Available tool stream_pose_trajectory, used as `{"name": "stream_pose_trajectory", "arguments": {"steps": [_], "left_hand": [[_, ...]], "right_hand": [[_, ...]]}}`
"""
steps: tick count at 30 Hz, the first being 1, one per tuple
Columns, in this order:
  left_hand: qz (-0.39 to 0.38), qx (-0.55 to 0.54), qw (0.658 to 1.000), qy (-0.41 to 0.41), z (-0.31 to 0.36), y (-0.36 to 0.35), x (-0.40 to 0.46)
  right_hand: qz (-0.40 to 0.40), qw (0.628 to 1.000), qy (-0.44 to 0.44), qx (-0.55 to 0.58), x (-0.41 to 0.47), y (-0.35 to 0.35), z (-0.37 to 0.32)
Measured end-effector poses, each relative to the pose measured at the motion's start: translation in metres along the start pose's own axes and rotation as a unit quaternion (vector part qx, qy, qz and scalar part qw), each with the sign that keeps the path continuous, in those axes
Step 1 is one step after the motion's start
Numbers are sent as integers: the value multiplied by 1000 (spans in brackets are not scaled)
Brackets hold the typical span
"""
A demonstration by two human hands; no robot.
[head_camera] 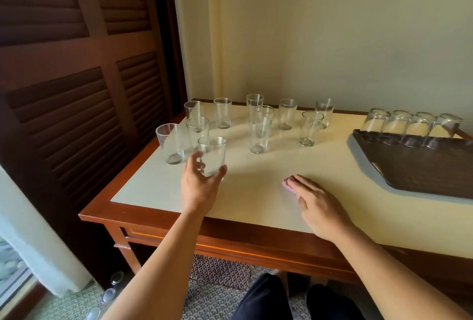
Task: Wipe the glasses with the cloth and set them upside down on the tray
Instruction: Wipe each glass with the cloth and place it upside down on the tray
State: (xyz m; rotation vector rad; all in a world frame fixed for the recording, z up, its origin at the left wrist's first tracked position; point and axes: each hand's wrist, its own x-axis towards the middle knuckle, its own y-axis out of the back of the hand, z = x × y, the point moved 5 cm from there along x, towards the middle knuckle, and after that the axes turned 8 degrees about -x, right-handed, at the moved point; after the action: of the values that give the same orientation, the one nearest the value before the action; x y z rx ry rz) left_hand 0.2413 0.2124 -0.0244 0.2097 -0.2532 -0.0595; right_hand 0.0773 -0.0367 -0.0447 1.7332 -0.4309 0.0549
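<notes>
Several clear glasses stand upright on the left half of the cream table top [243, 191]. My left hand [201, 184] curls round the nearest glass [212, 154], thumb on its right side and fingers on its left. My right hand [320, 202] lies flat on a pink cloth [288, 183], and only the cloth's far end shows past my fingers. A dark brown tray [422, 166] sits at the right. Along its far edge stands a row of several glasses [409, 125], upside down.
The table has a wooden rim [107, 186] and stands against a cream wall. Dark louvred doors [76, 76] are close on the left. A white curtain hangs at the lower left, with bottles on the floor under it.
</notes>
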Motion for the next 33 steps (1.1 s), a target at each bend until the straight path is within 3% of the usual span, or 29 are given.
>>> {"name": "stream_pose_trajectory", "arguments": {"steps": [2,4,7,11,15,21,28,30,33], "left_hand": [[-16,-148,988,34,8,-13,-3],[-52,-285,955,65,19,-28,-7],[-82,-399,909,90,36,-48,-9],[-55,-510,848,133,55,-65,-6],[-68,-583,794,159,74,-77,4],[-121,-607,756,213,96,-98,-1],[-143,-681,663,276,91,-115,-5],[-176,-651,687,271,89,-117,-4],[-240,-485,801,257,82,-119,-2]], "right_hand": [[10,1000,4,1,0,-1,0],[22,1000,18,-1,-1,-2,-2],[29,999,24,2,-2,0,-3],[17,1000,-7,-5,-2,0,0],[0,1000,-20,-2,-1,0,2],[7,1000,-17,-16,2,3,0],[22,1000,-15,-4,0,2,2],[26,1000,-11,-5,0,-2,4],[48,999,-9,7,0,-2,4]]}}
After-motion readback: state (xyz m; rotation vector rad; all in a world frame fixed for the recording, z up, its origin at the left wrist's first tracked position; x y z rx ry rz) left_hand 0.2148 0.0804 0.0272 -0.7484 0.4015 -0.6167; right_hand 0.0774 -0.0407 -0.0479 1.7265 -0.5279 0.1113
